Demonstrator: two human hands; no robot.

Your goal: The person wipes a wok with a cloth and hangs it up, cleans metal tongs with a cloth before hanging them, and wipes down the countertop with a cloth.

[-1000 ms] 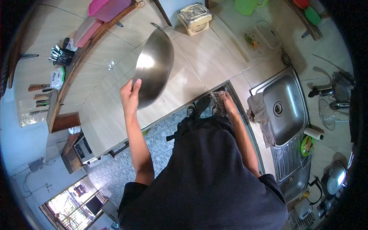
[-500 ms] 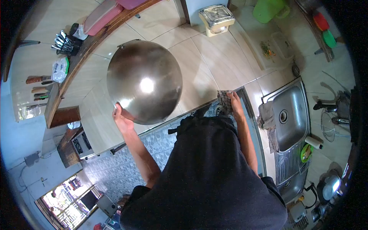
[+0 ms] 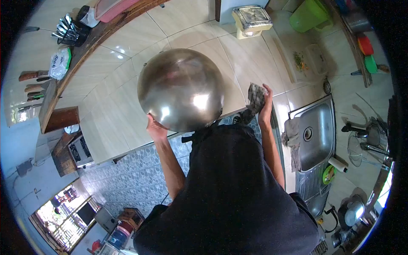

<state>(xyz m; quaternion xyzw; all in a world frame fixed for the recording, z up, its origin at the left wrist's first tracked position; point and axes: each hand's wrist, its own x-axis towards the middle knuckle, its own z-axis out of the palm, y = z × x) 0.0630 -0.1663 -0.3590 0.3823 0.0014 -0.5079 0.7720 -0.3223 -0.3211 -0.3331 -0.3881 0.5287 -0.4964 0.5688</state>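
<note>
I have the pale tiled counter running beyond the fingertips, with the steel sink to the right of the fingers of my right hand. The large metal wok is gripped by its near-left edge in my left hand, rounded outside toward my camera, most fingers hidden behind it. My right fingers clasp the greyish cloth, near the wok but apart.

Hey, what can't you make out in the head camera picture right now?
All in the head view:
Steel wok, far side: turned away from the camera.
Left hand, fingers other than the thumb: mostly hidden by the wok.
Pink container, upper part: cut off by the top edge.
Green and orange bits: too small to identify.
</note>
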